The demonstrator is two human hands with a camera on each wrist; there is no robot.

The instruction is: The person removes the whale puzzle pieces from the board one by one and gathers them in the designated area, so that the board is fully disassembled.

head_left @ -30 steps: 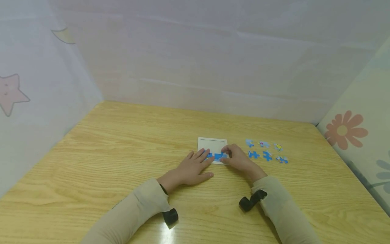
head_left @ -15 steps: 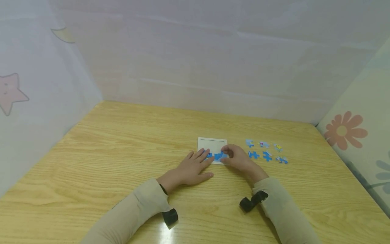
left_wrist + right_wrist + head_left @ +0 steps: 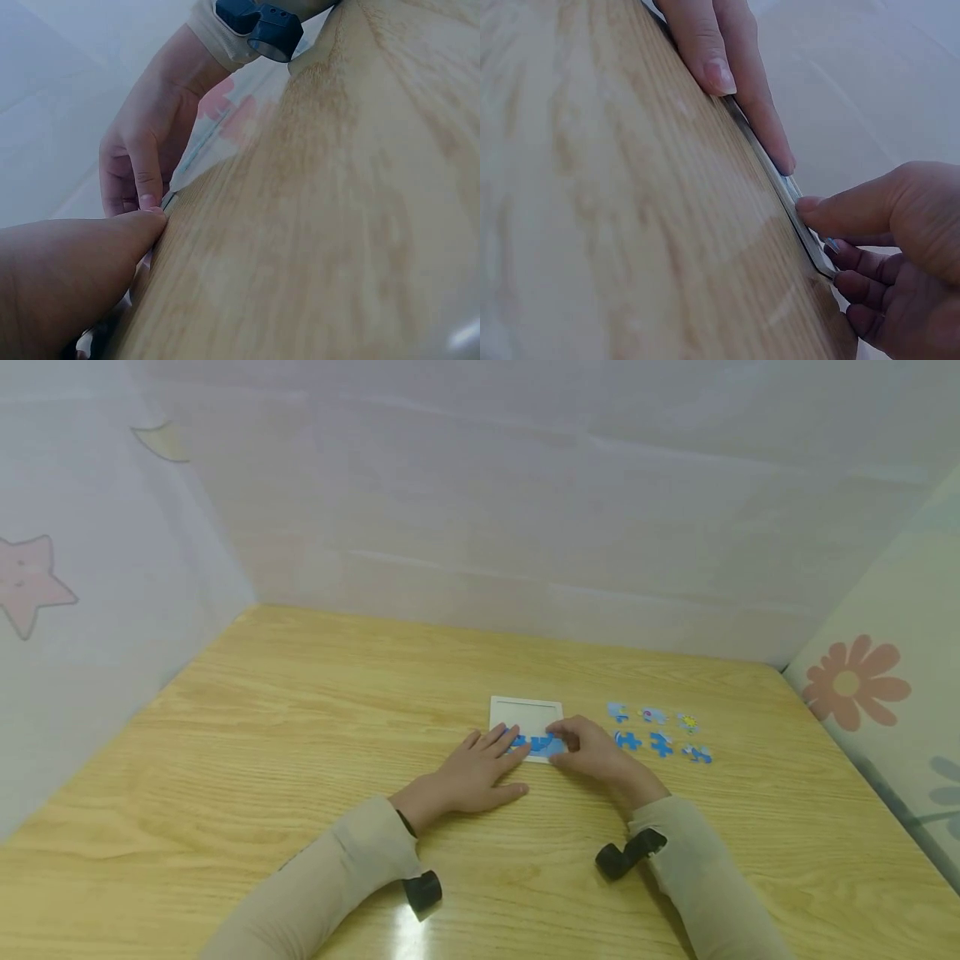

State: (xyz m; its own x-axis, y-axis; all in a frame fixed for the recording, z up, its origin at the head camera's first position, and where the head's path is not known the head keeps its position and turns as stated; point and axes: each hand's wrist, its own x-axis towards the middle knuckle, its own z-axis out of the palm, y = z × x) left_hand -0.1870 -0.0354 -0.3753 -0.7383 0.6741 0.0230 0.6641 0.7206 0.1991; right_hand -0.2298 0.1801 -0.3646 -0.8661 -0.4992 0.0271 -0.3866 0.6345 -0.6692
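Observation:
A shallow white puzzle tray (image 3: 527,701) lies on the wooden table, with blue jigsaw pieces (image 3: 519,741) along its near side. My left hand (image 3: 471,777) rests on its lower left part, fingers straight and spread over the pieces. At the lower right corner my right hand (image 3: 594,752) pinches a blue jigsaw piece (image 3: 553,747) between thumb and fingers. The right wrist view has the right thumb (image 3: 855,214) at the tray's edge (image 3: 806,244), close to a left fingertip. Much of the held piece is hidden by fingers.
Right of the tray, several loose jigsaw pieces (image 3: 662,744) lie in two rows, one with a yellow sun (image 3: 688,722). Pale walls with printed drawings enclose the table (image 3: 337,693) at the back and sides.
The blue piece under my right fingers has shifted slightly at the tray's right end. Both hands stay nearly in place, and the head view has moved a little.

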